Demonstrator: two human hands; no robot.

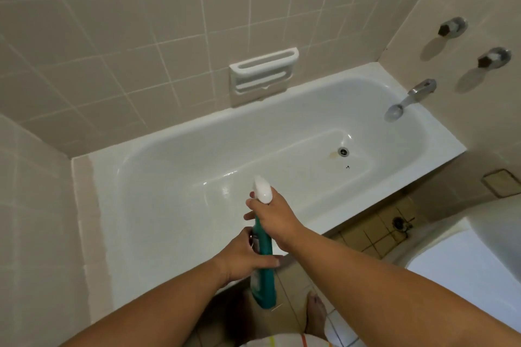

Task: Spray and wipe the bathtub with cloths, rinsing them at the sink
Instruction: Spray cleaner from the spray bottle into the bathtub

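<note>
My left hand (248, 258) grips teal spray bottle (263, 270) body | right hand (272, 220) wraps its white trigger head (262, 191) | bottle over near rim of bathtub (174, 186) | risk: nozzle off-aim, spray lands on wall tiles (112, 51)

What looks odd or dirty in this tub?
A brownish stain sits on the tub floor just left of the drain, and a small dark speck lies below it. The rest looks clean white.

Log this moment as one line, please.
step: spray | left hand: holds bottle | right hand: grips spray head | aim: tub | stain: by drain
</note>
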